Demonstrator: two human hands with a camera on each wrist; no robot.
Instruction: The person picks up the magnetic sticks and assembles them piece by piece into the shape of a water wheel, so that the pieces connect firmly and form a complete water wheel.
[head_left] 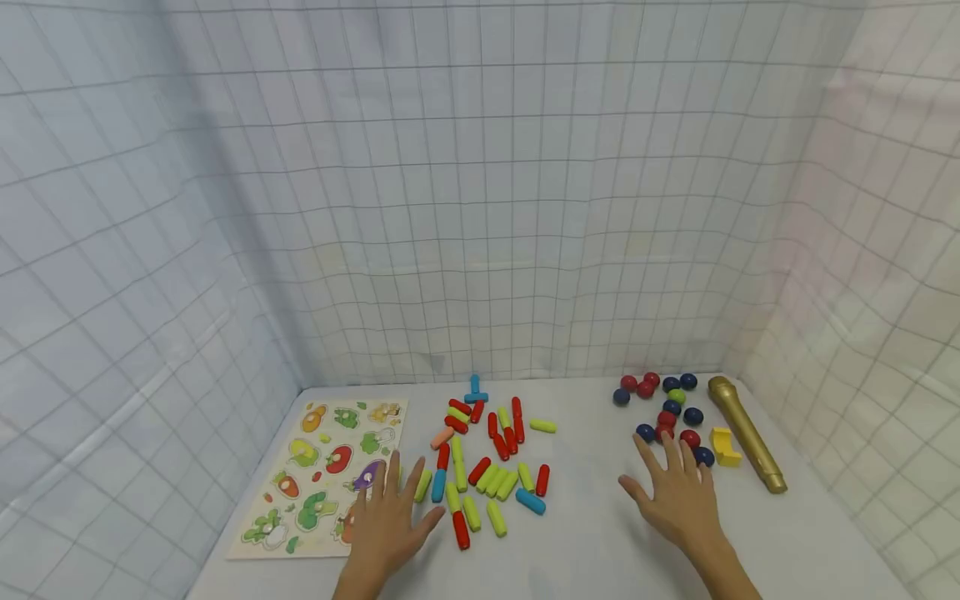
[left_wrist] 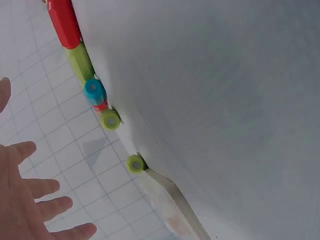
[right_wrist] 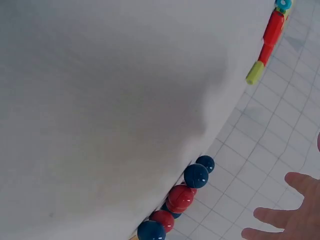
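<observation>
Backdrop: white gridded cloth [head_left: 480, 208] on three sides, pale surface [head_left: 577, 562] below.
Left hand [head_left: 386, 517]: fingers straight and spread wide, nothing held; overlaps right edge of vegetable board [head_left: 318, 547] in head view, clear of sticks in left wrist view.
Right hand [head_left: 678, 500]: fingers likewise straight and fanned out, nothing held; apart from balls in right wrist view.
Sticks: mid-surface, loose scatter of lime sticks [head_left: 497, 517], red sticks [head_left: 461, 530], blue sticks [head_left: 531, 501], plus one salmon stick [head_left: 442, 437].
Balls: right side, far half; red balls [head_left: 645, 389], dark blue balls [head_left: 693, 416], one green ball [head_left: 677, 396].
Nearer hand, sticks: left; most lie off thumb side and ahead. Closest lime stick [head_left: 423, 486] just beside index finger, long axis roughly fore-and-aft, far end leaning right.
Nearer hand, balls: right; straight ahead, nearest ones right at fingertips in head view.
Far right: yellow piece [head_left: 723, 447] beside gold microphone [head_left: 750, 438], long axis slanting from far left to near right.
</observation>
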